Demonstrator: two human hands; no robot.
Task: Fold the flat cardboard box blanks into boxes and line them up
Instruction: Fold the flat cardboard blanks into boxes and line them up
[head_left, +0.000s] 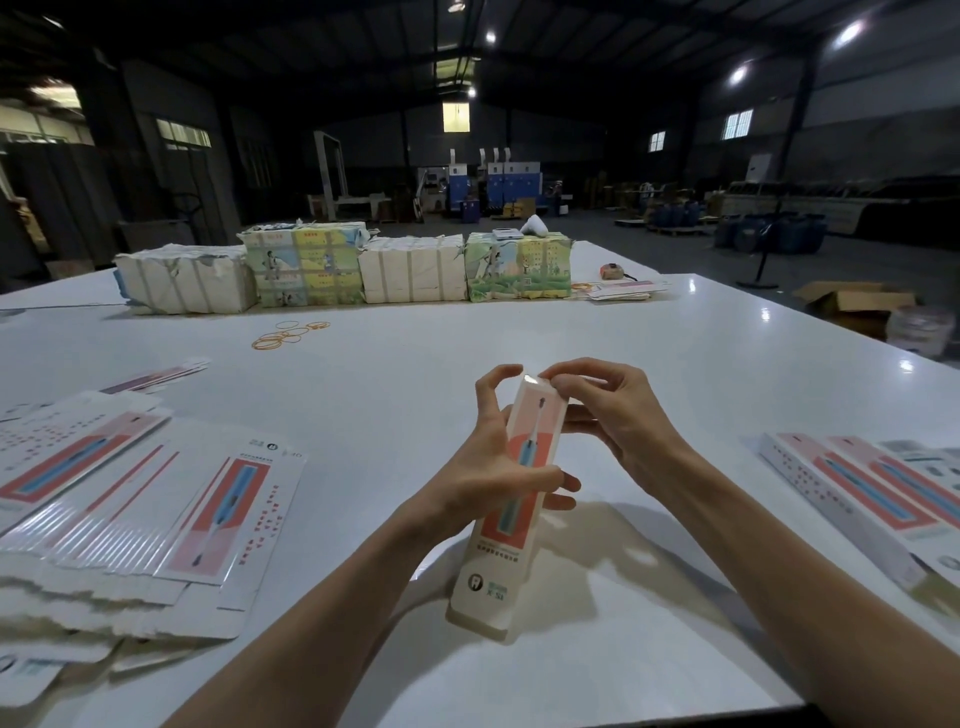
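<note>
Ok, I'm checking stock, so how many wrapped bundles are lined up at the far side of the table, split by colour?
White bundles: 2
Green picture-printed bundles: 2
Total: 4

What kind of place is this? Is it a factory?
Most likely a factory or packing warehouse: a big dark hall with blue machines at the far end, wrapped bundles on a white table, and a stack of flat box blanks beside the box being folded.
</note>
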